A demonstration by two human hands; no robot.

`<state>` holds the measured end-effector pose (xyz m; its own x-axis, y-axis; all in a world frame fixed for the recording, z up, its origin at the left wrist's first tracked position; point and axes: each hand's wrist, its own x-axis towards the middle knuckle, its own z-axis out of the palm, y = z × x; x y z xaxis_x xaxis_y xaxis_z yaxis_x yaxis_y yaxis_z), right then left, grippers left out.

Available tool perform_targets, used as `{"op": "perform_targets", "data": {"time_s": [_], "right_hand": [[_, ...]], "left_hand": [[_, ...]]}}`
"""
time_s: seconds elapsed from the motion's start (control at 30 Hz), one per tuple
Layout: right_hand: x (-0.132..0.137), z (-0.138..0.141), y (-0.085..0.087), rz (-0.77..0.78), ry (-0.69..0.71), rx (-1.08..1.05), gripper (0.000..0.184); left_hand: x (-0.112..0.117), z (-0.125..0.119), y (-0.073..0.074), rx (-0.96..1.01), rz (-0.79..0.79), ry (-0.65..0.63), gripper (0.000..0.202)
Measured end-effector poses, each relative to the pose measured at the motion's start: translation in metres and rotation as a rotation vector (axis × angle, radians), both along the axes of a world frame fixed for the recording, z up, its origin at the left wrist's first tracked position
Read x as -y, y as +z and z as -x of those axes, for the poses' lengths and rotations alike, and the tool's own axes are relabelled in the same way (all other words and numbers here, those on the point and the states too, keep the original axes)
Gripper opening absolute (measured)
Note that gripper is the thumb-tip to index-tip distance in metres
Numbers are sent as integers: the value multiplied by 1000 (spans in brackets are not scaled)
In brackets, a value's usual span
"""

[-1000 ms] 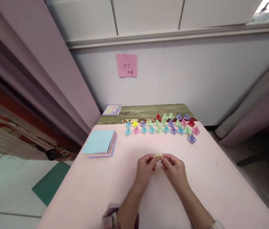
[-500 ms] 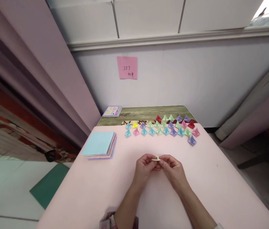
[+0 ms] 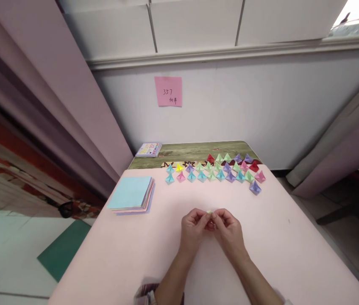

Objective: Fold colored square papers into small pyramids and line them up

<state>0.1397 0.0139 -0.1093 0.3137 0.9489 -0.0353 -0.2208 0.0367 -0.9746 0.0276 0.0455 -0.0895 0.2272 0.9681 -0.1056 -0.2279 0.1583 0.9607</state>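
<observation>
Left hand [image 3: 193,231] and right hand [image 3: 230,232] are both pinching the same little pale-green paper [image 3: 209,212], so most of it's hidden. It's over the pink tabletop [image 3: 281,250], on the near side of some colorful folded paper pieces [image 3: 211,175] in rows. Square paper stack [image 3: 130,192] sits off to the left.

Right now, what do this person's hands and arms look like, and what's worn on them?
The left hand and right hand are gloveless, with no watch in sight, and the forearms are bare. The left sleeve is plaid, dark maroon with pale grey; of the right sleeve only a pale edge shows.
</observation>
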Motion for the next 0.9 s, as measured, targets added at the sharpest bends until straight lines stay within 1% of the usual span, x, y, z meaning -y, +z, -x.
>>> {"op": "perform_targets", "data": {"time_s": [0.07, 0.17, 0.2, 0.27, 0.3, 0.37, 0.43, 0.53, 0.6, 0.73, 0.83, 0.9], "right_hand": [[0, 3, -2, 1, -30, 27, 26], [0, 6, -2, -12, -62, 41, 26], [0, 7, -2, -19, -73, 26, 26], [0, 8, -1, -33, -97, -19, 26], [0, 8, -1, -37, -106, -41, 28], [-1, 7, 0, -39, -112, -65, 36], [-1, 5, 0, -34, -87, -67, 40], [-1, -1, 1, -29, -28, -38, 37], [-1, -6, 0, -30, 30, 5, 35], [-2, -13, -2, -16, 121, 84, 35], [-2, -13, -3, -1, 167, 65, 36], [-2, -12, -3, 15, 205, 38, 35]], "left_hand": [[1, -2, -3, -14, -21, 28, 23], [2, -3, -5, 18, 6, 59, 22], [2, -4, -5, 39, 22, 64, 25], [1, -4, -4, 79, 52, 62, 38], [0, -3, -4, 93, 65, 56, 44], [-2, -2, -3, 103, 91, 31, 48], [-4, 2, -4, 95, 116, -15, 45], [-7, 7, -6, 76, 158, -119, 36], [-8, 10, -7, 50, 161, -163, 31], [-10, 12, -9, 2, 132, -159, 26], [-12, 14, -9, 3, 154, -183, 22], [-13, 14, -9, -6, 152, -174, 21]]}}
